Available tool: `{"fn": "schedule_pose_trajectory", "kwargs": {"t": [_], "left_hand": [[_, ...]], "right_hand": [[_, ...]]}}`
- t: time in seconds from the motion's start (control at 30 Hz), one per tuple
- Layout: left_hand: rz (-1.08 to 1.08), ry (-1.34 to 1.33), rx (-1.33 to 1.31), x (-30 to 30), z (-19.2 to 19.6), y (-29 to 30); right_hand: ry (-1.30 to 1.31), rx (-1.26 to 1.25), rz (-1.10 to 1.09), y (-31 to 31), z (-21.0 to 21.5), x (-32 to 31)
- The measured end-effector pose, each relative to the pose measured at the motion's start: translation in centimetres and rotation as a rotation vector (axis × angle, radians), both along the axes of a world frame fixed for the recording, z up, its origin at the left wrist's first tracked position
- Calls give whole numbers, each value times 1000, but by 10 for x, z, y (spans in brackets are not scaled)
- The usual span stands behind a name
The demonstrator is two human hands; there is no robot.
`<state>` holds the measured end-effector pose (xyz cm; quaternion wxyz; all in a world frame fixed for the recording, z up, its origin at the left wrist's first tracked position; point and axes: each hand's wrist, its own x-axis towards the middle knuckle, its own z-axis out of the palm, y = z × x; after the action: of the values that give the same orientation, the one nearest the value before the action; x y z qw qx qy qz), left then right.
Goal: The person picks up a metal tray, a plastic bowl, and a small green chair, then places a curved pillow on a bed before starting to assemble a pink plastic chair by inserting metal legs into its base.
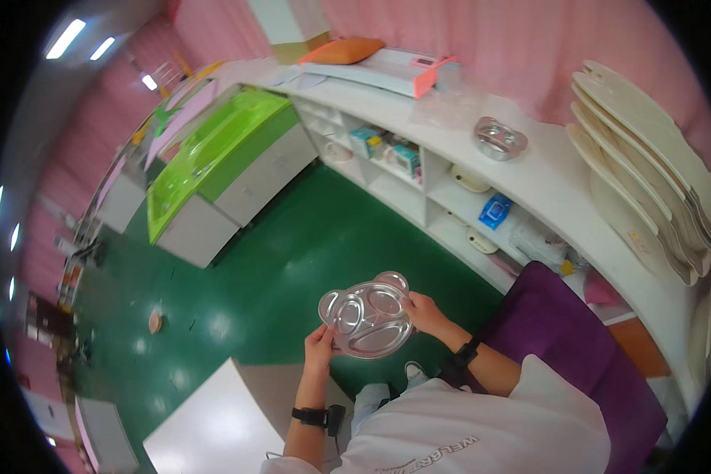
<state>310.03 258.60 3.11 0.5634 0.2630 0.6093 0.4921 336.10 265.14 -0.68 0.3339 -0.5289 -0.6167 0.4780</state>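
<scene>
A shiny metal divided plate [371,316], shaped like a bear's head with two round ears, is held out in front of my body above the green floor. My left hand [319,347] grips its lower left rim. On the opposite side, my right hand [425,313] pinches the right rim near one ear. The plate's compartments face up and nothing shows in them. Another shiny metal dish [499,139], seemingly of a similar shape, sits on the white counter ahead to the right.
White shelving [403,186] holds boxes and a blue packet [495,211]. Several cream-coloured basins [632,158] lean at the right. A purple cloth-covered surface [561,347] stands beside me. A white cabinet [213,419] is at lower left; a green bathing tub unit [237,126] stands beyond.
</scene>
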Motion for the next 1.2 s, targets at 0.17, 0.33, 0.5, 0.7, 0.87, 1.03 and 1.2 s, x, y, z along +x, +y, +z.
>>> {"fn": "schedule_pose_trajectory", "kwargs": {"t": [0.17,0.33,0.5,0.7,0.87,1.03,1.2], "left_hand": [[-405,170,44,46,-8,154],[-719,167,153,128,-18,308],[-1114,104,254,228,15,440],[-1181,79,289,353,36,550],[-1190,67,260,449,16,612],[-1186,138,187,498,-40,666],[-1199,201,234,514,-60,684]], "right_hand": [[70,-85,-344,67,-2,53],[188,-124,-685,126,22,105],[307,3,-1031,174,24,157],[260,45,-1194,259,35,238],[113,25,-1212,325,29,335],[-22,-44,-1217,376,-2,387],[-271,-61,-1328,393,-8,402]]}}
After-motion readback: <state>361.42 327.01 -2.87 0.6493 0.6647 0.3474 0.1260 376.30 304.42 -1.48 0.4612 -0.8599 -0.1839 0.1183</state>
